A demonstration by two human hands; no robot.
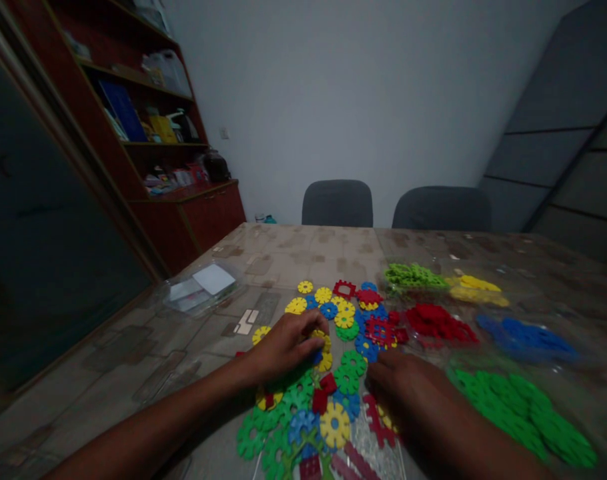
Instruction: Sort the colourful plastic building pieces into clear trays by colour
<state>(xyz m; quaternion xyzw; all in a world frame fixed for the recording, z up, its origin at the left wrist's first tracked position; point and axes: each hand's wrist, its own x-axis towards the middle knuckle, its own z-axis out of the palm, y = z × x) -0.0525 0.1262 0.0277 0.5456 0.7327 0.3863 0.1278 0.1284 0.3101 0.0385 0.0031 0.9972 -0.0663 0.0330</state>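
In the head view, the left hand (288,343) curls loosely over yellow notched plastic discs (325,360) within the loose multicoloured heap (299,399), its exact grip hidden. At the heap's right side, the right hand (406,380) bends its fingers, tips and hold unclear. The frame cuts the heap's near edge; farther right lie blurred red plastic pieces (438,323)

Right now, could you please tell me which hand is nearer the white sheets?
The left hand: it is over the loose pieces, to the right of the white sheets; the right hand is farther right.
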